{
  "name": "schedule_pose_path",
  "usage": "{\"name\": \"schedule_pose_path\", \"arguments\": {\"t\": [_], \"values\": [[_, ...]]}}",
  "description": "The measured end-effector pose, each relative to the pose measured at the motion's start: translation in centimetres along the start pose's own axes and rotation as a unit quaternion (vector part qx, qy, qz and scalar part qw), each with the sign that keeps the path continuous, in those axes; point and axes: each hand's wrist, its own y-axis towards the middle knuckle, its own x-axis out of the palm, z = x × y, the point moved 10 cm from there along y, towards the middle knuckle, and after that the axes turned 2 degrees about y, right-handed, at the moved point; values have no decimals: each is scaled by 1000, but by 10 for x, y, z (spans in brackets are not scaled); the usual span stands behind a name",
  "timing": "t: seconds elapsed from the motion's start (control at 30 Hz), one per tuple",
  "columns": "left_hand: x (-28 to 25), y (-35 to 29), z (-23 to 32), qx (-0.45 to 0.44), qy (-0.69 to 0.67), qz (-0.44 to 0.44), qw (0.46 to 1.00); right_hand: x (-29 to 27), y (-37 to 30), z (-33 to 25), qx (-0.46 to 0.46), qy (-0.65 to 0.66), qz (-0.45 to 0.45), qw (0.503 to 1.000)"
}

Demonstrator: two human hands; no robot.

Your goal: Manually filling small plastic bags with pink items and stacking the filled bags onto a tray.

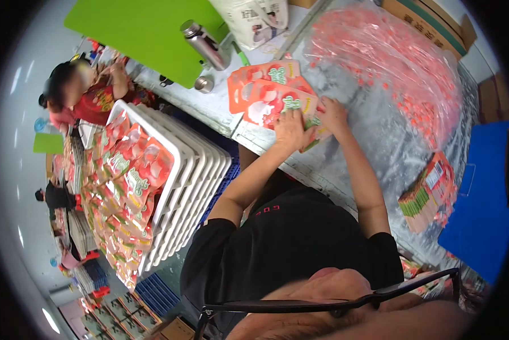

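trays [200, 170] of white plastic stand stacked at your left, and the top one is heaped with red and green snack pouches [131, 181] that spill along its whole length. farther up the table [379, 141], a large clear plastic bag [401, 62] lies to your right, filled with small red pieces too blurred to name. near the table's right edge sits a small bundle of flat packs [427, 195], stacked on edge. ahead of you a white sack [254, 20] stands by a steel flask [204, 44] lying tilted, with its cap [204, 84] set just beside it, next to a green board [147, 31]. now your hands: both arms reach forward from your black shirt and meet over a fan of red pouches [271, 93] spread on the table straight in front of you. your left hand [291, 131] lies flat, palm down, fingers spread on the nearest pouch of the pile. your right hand [333, 113] sits just beside it, fingers pressed on the pouches' right edge; you cannot tell whether it pinches one or only rests there. the two hands are close, nearly touching, neither lifted off the pile. another person in a red top [93, 96] works at the far left.
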Motion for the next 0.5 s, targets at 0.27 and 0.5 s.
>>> {"name": "schedule_pose_path", "arguments": {"t": [0.27,0.5], "values": [[-2,-7,-18,15,-13,38,999,13,23,-33,3,217,-139,966],[-65,-8,-51,-31,-304,164,938,-32,85,-142,-266,80,56,959]]}}
